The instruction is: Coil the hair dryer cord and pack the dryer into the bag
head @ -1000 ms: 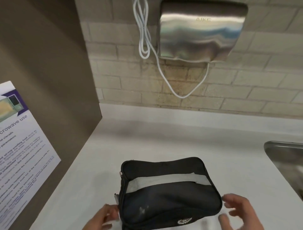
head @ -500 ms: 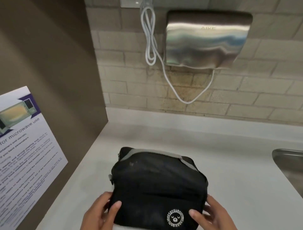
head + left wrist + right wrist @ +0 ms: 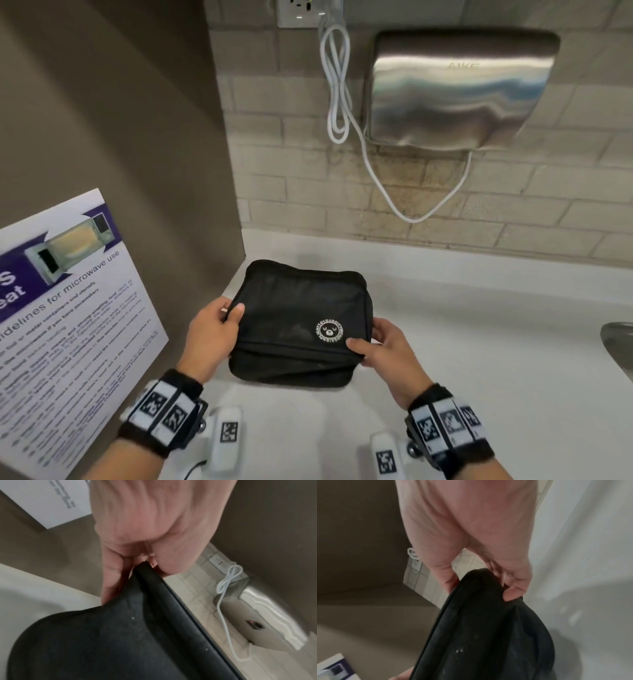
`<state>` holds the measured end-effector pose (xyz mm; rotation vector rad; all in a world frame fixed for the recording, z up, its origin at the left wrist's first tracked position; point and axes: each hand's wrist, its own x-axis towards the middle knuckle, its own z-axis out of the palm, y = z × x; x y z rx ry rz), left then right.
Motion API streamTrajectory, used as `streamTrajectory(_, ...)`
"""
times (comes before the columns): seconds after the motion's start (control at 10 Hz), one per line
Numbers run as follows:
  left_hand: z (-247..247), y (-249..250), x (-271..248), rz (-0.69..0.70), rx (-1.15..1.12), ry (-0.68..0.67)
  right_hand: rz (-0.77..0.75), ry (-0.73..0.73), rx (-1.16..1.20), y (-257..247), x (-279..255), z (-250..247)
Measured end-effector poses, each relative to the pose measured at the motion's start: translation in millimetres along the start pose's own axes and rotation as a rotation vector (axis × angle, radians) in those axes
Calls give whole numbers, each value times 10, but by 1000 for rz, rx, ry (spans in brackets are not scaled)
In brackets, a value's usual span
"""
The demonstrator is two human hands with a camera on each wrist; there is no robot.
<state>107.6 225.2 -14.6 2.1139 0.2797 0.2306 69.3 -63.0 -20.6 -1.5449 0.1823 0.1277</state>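
A: What are the hands doing?

B: Both are holding the black bag (image 3: pixel 301 322) by its ends. The left hand (image 3: pixel 212 337) is gripping the left end, thumb lying on top and fingers curling underneath. In the left wrist view the fingers (image 3: pixel 113 574) are pinching the edge of the fabric (image 3: pixel 120 635).

A: And the right?

B: The right hand (image 3: pixel 387 356) is clamping the right end, thumb pressing on top beside the round white logo (image 3: pixel 328 331), fingers wrapping around the side. The right wrist view is showing a fingertip (image 3: pixel 511 593) digging into the cloth (image 3: pixel 488 635).

A: Where is the bag sitting?

B: It is hanging between the hands over the white counter (image 3: pixel 479 342), near the brown side panel (image 3: pixel 120 137). I cannot tell whether its underside is touching the counter. The zip is looking closed; what is inside is hidden.

A: Anything else around?

B: A steel hand dryer (image 3: pixel 459 92) is hanging on the tiled wall (image 3: pixel 308 192), its white cord (image 3: pixel 337 85) looping down from an outlet (image 3: pixel 301 13). A microwave notice (image 3: pixel 68 308) is sticking to the panel, and a sink edge (image 3: pixel 616 339) is showing at the right.
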Motion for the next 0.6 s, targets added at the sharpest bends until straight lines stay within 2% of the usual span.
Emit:
streamTrajectory(0.3, 139, -27, 815, -103, 31, -33, 50, 78, 10, 92, 597, 225)
streamTrajectory(0.5, 233, 23, 838, -108, 19, -18, 65, 79, -23, 151, 662, 278)
streamTrajectory(0.6, 266, -111, 862, -127, -31, -32, 43, 107, -24, 175, 607, 239)
